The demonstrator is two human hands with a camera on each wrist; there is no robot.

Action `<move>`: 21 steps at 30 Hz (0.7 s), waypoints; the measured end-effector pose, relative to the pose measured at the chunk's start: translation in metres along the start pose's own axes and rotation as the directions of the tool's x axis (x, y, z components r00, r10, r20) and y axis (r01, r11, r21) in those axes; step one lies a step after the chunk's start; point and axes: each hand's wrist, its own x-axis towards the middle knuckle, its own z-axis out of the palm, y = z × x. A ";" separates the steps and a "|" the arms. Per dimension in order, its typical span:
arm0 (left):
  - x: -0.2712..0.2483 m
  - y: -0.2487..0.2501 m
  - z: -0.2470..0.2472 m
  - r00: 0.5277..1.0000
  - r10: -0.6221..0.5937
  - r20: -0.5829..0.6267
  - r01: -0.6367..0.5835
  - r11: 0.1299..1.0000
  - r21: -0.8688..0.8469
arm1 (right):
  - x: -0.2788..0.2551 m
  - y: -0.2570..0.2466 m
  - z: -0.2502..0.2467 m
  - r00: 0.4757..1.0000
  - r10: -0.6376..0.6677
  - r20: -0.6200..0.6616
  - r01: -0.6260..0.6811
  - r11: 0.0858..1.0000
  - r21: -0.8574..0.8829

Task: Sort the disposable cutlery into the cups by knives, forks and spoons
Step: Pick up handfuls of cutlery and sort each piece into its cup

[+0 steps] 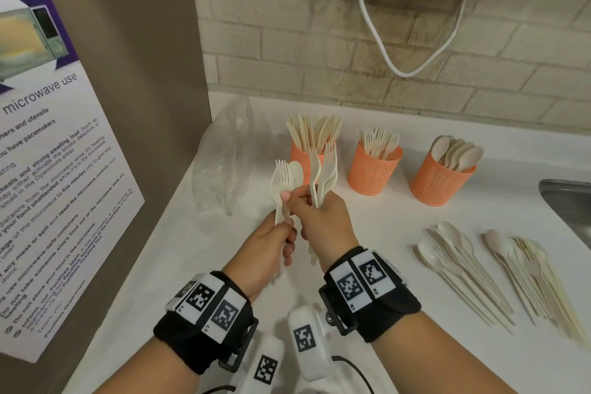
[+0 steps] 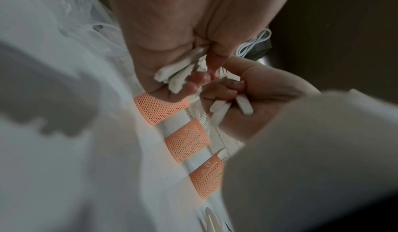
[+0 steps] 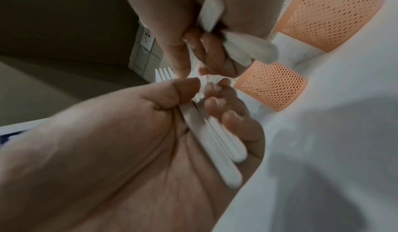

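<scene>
My left hand (image 1: pixel 285 235) grips a bunch of pale forks and a spoon (image 1: pixel 284 177) by their handles, heads up. My right hand (image 1: pixel 299 200) holds a few forks (image 1: pixel 327 169) against its palm while its thumb and fingertips pinch at the left bunch. In the right wrist view the fork handles (image 3: pixel 217 143) lie across my right palm. Behind the hands three orange mesh cups stand in a row: the knife cup (image 1: pixel 302 158), the fork cup (image 1: pixel 372 171) and the spoon cup (image 1: pixel 441 181). Two loose piles of mixed cutlery (image 1: pixel 460 262) (image 1: pixel 537 278) lie on the white counter (image 1: pixel 383 233) at the right.
A crumpled clear plastic bag (image 1: pixel 224 163) lies left of the knife cup, against a brown wall panel with a microwave notice (image 1: pixel 54 169). A steel sink edge (image 1: pixel 567 201) shows at the far right. A white cable (image 1: pixel 383 51) hangs on the brick wall.
</scene>
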 end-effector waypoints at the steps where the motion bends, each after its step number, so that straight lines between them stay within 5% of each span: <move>1: 0.000 0.000 0.000 1.000 -0.001 0.003 0.001 1.000 0.010 | 0.000 0.000 0.001 1.000 0.008 -0.014 -0.008 1.000 0.010; 11: 0.002 -0.003 0.002 1.000 0.006 -0.025 -0.008 0.997 -0.071 | 0.005 0.002 -0.001 0.995 0.100 0.028 -0.102 0.990 0.096; 21: 0.000 -0.003 0.001 0.997 0.060 -0.037 -0.062 0.997 -0.036 | 0.006 0.010 0.000 0.992 0.020 -0.122 -0.015 0.999 0.041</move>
